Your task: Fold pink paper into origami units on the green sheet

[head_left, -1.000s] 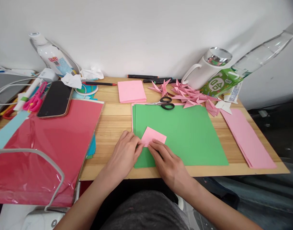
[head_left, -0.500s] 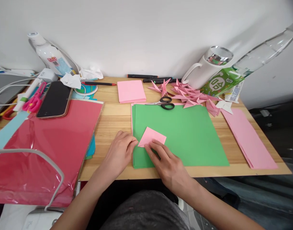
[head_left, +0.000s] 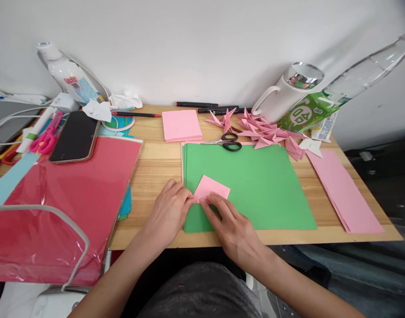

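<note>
head view: your left hand (head_left: 169, 213) has closed back onto the pink paper (head_left: 213, 187) beside your right hand (head_left: 234, 229); both press its near corner flat, fingers extended, grasping nothing.

Black-handled scissors (head_left: 227, 142) lie far centre, with a pink paper stack (head_left: 181, 125) just left and folded pink paper pieces (head_left: 262, 132) right. A phone (head_left: 75, 137) lies far left and a white jug (head_left: 282, 97) stands far right.
</note>
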`<action>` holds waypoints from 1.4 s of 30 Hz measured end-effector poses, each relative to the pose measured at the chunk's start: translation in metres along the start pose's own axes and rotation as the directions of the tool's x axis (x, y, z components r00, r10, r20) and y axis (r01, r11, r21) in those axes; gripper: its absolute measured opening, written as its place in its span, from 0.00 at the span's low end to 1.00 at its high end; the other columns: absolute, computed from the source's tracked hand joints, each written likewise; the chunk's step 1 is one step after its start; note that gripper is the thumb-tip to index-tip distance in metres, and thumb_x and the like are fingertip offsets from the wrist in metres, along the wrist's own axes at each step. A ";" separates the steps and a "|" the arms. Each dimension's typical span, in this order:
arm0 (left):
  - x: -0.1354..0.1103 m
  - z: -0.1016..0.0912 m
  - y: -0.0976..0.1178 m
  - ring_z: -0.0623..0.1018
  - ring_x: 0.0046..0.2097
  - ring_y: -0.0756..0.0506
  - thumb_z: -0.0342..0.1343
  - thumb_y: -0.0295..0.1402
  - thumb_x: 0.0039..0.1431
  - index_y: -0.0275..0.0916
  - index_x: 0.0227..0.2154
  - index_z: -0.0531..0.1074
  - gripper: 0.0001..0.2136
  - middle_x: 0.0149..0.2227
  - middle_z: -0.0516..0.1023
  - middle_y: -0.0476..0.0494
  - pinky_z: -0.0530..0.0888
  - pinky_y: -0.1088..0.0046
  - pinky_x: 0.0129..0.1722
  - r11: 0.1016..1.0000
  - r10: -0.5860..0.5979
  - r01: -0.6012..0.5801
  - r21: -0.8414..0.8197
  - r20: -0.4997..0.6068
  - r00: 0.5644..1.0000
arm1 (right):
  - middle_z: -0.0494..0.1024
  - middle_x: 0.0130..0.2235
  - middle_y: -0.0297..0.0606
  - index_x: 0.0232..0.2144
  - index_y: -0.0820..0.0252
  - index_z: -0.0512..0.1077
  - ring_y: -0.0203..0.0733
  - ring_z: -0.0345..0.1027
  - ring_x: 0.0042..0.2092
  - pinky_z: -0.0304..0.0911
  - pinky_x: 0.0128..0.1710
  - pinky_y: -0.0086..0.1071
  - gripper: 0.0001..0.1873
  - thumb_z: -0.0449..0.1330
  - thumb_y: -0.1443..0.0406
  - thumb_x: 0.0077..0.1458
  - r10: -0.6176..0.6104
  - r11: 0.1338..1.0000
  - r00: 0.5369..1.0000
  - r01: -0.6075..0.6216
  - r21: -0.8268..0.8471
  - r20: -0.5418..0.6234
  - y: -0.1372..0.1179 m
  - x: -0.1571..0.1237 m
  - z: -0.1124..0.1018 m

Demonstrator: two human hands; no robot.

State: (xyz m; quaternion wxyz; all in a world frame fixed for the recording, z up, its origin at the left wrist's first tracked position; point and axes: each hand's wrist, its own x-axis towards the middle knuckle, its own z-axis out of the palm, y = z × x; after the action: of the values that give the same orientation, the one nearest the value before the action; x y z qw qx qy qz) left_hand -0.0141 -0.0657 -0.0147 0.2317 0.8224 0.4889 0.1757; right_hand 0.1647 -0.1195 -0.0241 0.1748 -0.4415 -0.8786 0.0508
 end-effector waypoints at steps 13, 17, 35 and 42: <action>0.001 0.002 0.021 0.69 0.36 0.39 0.49 0.24 0.57 0.35 0.25 0.70 0.07 0.28 0.72 0.39 0.67 0.61 0.35 0.932 -0.104 0.085 0.353 0.034 0.994 | 0.66 0.52 0.60 0.54 0.80 0.61 0.57 0.57 0.57 0.68 0.50 0.45 0.24 0.43 0.78 0.56 -0.020 0.997 1.000 0.020 -0.068 0.003 -0.004 0.000 0.002; 0.003 0.001 0.024 0.69 0.36 0.39 0.48 0.26 0.58 0.34 0.26 0.71 0.09 0.28 0.72 0.38 0.68 0.60 0.36 0.927 -0.134 0.110 0.358 0.041 0.990 | 0.66 0.52 0.60 0.54 0.79 0.61 0.56 0.57 0.57 0.68 0.49 0.45 0.24 0.42 0.77 0.56 -0.001 0.995 1.000 0.002 -0.097 0.009 -0.006 0.000 0.003; -0.045 0.021 0.004 0.73 0.49 0.39 0.49 0.18 0.57 0.24 0.49 0.64 0.15 0.44 0.75 0.29 0.73 0.60 0.49 0.866 0.489 -0.433 0.249 -0.248 0.836 | 0.69 0.51 0.57 0.53 0.80 0.63 0.57 0.59 0.55 0.68 0.50 0.43 0.22 0.45 0.76 0.56 -0.050 0.980 0.998 0.054 -0.191 0.022 -0.004 0.003 0.003; -0.045 0.024 0.008 0.70 0.55 0.34 0.43 0.19 0.60 0.16 0.47 0.65 0.15 0.47 0.74 0.22 0.71 0.59 0.52 0.765 0.561 -0.432 0.477 -0.167 0.811 | 0.69 0.51 0.56 0.51 0.78 0.65 0.57 0.58 0.55 0.68 0.49 0.43 0.22 0.44 0.75 0.57 -0.059 0.982 0.997 0.067 -0.179 0.051 -0.002 0.003 0.003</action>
State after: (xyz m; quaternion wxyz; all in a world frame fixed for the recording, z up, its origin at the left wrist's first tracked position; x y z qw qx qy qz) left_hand -0.0164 -0.1143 -0.0331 -0.0819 0.9163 0.3057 0.2452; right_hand 0.1607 -0.1182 -0.0253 0.1156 -0.4262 -0.8969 -0.0247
